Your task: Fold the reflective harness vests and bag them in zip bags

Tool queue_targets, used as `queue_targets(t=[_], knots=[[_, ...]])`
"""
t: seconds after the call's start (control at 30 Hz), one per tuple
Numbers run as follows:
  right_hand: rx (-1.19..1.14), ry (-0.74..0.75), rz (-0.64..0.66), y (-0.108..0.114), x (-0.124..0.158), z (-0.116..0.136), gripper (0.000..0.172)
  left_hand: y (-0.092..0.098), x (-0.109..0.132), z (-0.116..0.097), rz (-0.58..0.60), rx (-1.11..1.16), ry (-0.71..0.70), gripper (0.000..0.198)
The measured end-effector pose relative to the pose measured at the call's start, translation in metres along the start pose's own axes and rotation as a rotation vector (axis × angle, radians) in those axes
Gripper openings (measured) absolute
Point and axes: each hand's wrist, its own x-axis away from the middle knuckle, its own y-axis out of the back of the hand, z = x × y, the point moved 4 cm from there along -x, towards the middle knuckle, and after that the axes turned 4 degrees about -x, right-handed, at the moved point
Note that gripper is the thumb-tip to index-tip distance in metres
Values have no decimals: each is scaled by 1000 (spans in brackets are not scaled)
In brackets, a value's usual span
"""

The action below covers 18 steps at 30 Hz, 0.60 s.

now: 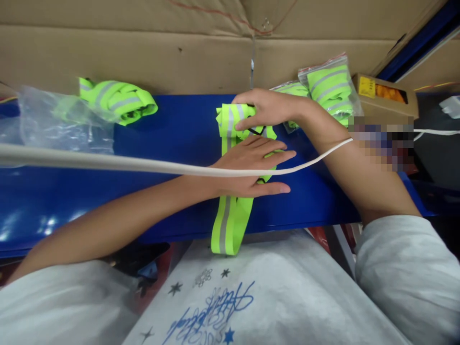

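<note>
Ahead of me, tan cardboard sheeting (125,57) stands behind the blue bench (179,124), a thin red wire (266,32) sagging across it. A white cord (143,166) crosses my view. On my right, near a slanting blue beam (417,45), sits a brown carton (386,110) with a yellow label (366,87).

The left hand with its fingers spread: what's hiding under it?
Under the left hand is part of a neon reflective strap, with more showing past its edges. The bit it covers can't be seen.
</note>
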Motion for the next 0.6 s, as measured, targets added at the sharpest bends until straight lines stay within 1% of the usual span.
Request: queue_targets(t=[0.1,0.2,0.27,0.33,0.4,0.5,0.6], knots=[[-44,-19,-7,-3,-1,-1,21,-14,-8,6,99,5,19,84],[-77,0,-22,-5,1,-1,21,-24,-5,7,176,19,64,85],[-47,34,-36,-5,4,0,22,-23,3,2,172,17,59,80],[8,61,-57,-4,5,1,24,-15,14,-4,115,3,69,74],[32,54,-66,-4,5,-1,24,-9,26,-11,63,-11,95,71],[0,10,-59,-5,4,-6,24,-8,38,-22,92,-42,81,74],[-30,3,-75,-8,6,-8,26,-9,33,-28,100,-109,59,75]])
